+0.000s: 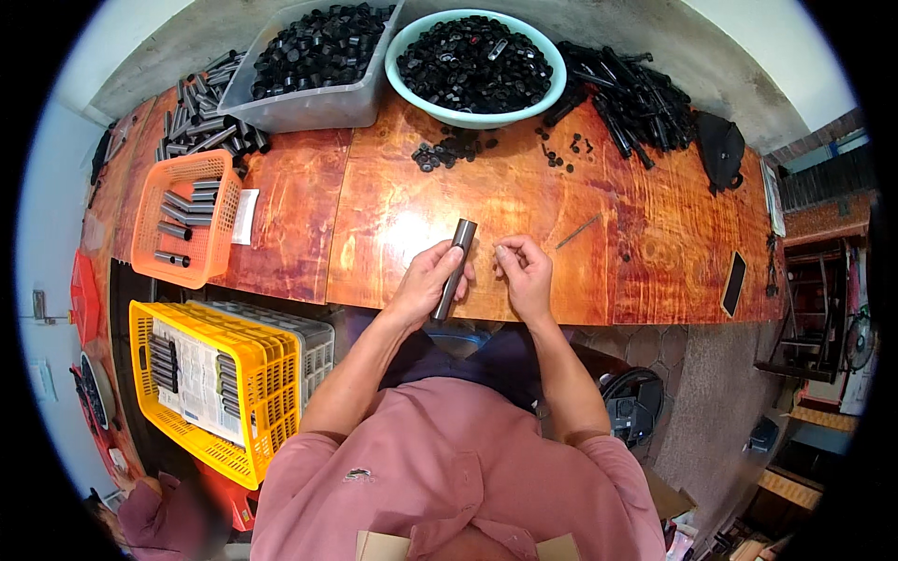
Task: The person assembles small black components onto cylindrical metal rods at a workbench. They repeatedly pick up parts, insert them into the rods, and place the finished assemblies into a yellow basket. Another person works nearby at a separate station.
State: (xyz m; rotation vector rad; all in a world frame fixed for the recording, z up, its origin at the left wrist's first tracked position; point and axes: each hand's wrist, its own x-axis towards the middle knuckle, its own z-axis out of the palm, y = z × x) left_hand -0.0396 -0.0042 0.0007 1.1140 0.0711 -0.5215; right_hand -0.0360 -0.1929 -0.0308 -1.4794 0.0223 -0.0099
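Note:
My left hand (423,283) is wrapped round a dark grey metal tube (465,236), held aslant over the table's front edge with its upper end leaning away from me. Just to the right of the tube, my right hand (528,280) has its thumb and fingers pinched together. Whatever lies between those fingertips is too small to make out. A gap separates the right hand from the tube. On the wooden table (374,206) to the right lies a thin dark rod (577,231).
Along the back stand a clear bin (309,114) and pale blue basin (477,121) of black parts, beside black rods (617,93). An orange basket (142,210) and yellow crate (271,402) at left hold tubes. Loose caps (440,154) lie midtable. Another person (164,519) is lower left.

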